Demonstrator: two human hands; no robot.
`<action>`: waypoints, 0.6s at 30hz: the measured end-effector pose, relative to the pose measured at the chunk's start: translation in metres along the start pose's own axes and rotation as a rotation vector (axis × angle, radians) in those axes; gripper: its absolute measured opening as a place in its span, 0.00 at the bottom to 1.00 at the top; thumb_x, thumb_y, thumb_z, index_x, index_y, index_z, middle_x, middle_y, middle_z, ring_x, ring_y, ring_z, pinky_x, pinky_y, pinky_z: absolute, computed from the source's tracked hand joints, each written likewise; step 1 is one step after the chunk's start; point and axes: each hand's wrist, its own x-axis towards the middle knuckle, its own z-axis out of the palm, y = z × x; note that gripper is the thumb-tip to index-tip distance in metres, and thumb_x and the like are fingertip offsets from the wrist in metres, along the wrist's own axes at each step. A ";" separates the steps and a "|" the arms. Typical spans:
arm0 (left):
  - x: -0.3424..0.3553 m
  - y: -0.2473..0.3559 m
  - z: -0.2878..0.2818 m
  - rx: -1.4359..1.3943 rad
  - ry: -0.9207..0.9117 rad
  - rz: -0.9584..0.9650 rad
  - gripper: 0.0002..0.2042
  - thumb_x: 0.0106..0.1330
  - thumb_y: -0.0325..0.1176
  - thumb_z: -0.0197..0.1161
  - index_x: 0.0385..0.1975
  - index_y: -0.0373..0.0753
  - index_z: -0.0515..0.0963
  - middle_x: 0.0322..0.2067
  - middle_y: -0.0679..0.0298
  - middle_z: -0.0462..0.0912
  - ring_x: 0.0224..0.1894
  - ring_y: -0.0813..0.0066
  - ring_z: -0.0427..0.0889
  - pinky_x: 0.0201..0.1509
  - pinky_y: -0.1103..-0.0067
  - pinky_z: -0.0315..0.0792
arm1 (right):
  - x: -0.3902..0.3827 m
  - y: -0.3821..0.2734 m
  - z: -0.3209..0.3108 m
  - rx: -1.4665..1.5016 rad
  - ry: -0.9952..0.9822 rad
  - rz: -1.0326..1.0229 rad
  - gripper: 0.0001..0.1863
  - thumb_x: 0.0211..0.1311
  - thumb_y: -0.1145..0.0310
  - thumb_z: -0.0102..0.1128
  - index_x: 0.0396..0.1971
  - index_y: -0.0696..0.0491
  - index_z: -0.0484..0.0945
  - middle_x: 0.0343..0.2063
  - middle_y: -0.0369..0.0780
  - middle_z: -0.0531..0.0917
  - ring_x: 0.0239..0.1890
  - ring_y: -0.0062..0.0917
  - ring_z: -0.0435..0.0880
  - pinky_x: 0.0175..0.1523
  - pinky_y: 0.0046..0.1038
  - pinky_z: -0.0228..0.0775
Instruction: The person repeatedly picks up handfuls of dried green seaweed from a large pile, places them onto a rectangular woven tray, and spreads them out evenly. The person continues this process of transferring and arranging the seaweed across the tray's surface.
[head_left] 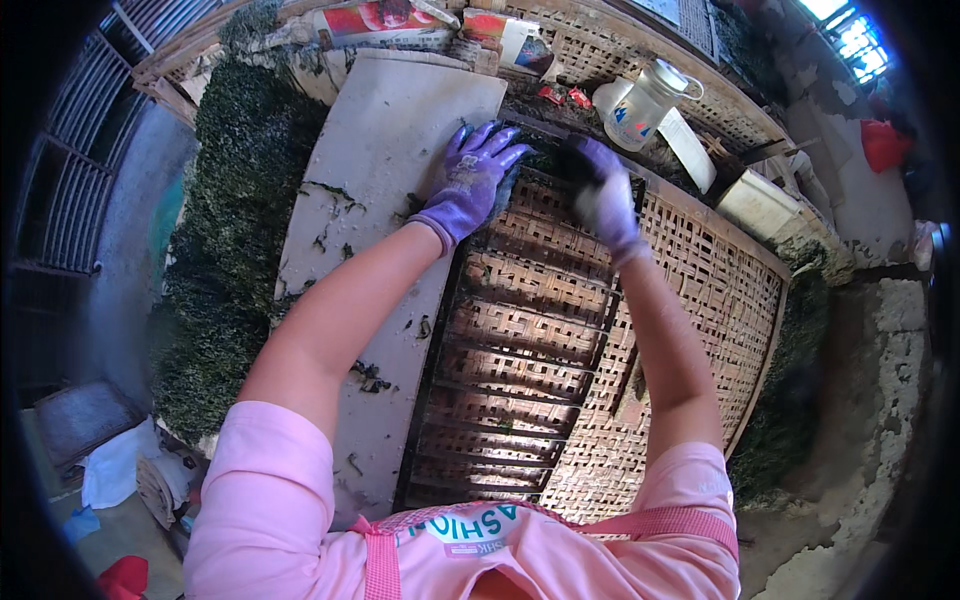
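My left hand (pixel 468 185), in a purple glove, lies with its fingers spread at the far end of a dark frame (pixel 427 390) with several thin crossbars. The frame rests on a woven bamboo mat (pixel 705 265). My right hand (pixel 606 195), gloved alike, is at the frame's far right corner, smeared by motion, so its fingers cannot be made out. Between the hands lies a dark green leafy clump (pixel 542 152), partly covered by the right hand. Under my left arm a pale board (pixel 400 125) runs alongside the frame, with green scraps scattered on it.
A dark green leafy heap (pixel 235 210) lies left of the board. Beyond the right hand stands a clear lidded jar (pixel 642 108) with a handle, near small red wrappers (pixel 566 96). A pale box (pixel 757 205) sits at the far right. More dark green (pixel 785 370) shows beyond the mat's right edge.
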 end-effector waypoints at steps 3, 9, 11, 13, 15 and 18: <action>-0.002 -0.002 -0.003 0.016 -0.073 -0.013 0.18 0.66 0.36 0.50 0.55 0.55 0.75 0.62 0.69 0.70 0.67 0.68 0.63 0.72 0.63 0.46 | -0.035 -0.037 -0.007 -0.638 -0.212 -0.189 0.41 0.40 0.74 0.62 0.63 0.51 0.66 0.62 0.46 0.69 0.67 0.40 0.63 0.72 0.36 0.51; -0.005 0.000 -0.005 0.062 -0.089 -0.035 0.19 0.66 0.34 0.49 0.56 0.54 0.74 0.62 0.70 0.70 0.67 0.67 0.63 0.73 0.63 0.47 | 0.050 -0.068 -0.050 -0.257 0.029 0.292 0.15 0.63 0.69 0.59 0.48 0.58 0.79 0.39 0.44 0.85 0.42 0.31 0.83 0.50 0.29 0.75; 0.001 0.005 -0.003 0.055 -0.112 -0.011 0.19 0.67 0.33 0.46 0.56 0.54 0.74 0.63 0.70 0.69 0.68 0.68 0.62 0.74 0.64 0.45 | 0.061 -0.024 -0.041 0.434 -0.243 0.524 0.15 0.61 0.73 0.58 0.48 0.59 0.79 0.40 0.42 0.85 0.41 0.29 0.83 0.49 0.27 0.75; 0.005 0.004 0.001 0.093 -0.132 0.009 0.19 0.67 0.34 0.45 0.56 0.55 0.74 0.63 0.70 0.69 0.68 0.68 0.61 0.74 0.64 0.45 | 0.055 -0.014 -0.003 0.793 -0.221 0.407 0.19 0.57 0.79 0.57 0.50 0.58 0.78 0.44 0.40 0.84 0.43 0.28 0.83 0.52 0.25 0.73; 0.000 -0.003 0.003 0.061 -0.138 -0.017 0.19 0.67 0.34 0.45 0.56 0.55 0.74 0.63 0.71 0.68 0.68 0.69 0.61 0.74 0.63 0.44 | 0.014 -0.026 0.006 -0.384 -0.247 -0.209 0.23 0.53 0.76 0.60 0.52 0.54 0.77 0.48 0.46 0.81 0.52 0.34 0.78 0.62 0.33 0.65; 0.005 0.008 -0.004 0.044 -0.157 -0.031 0.19 0.68 0.34 0.45 0.57 0.56 0.73 0.63 0.71 0.68 0.68 0.69 0.61 0.74 0.64 0.44 | -0.042 -0.044 -0.011 -0.623 -0.037 -0.350 0.28 0.49 0.73 0.65 0.55 0.52 0.75 0.52 0.47 0.79 0.57 0.40 0.74 0.67 0.38 0.59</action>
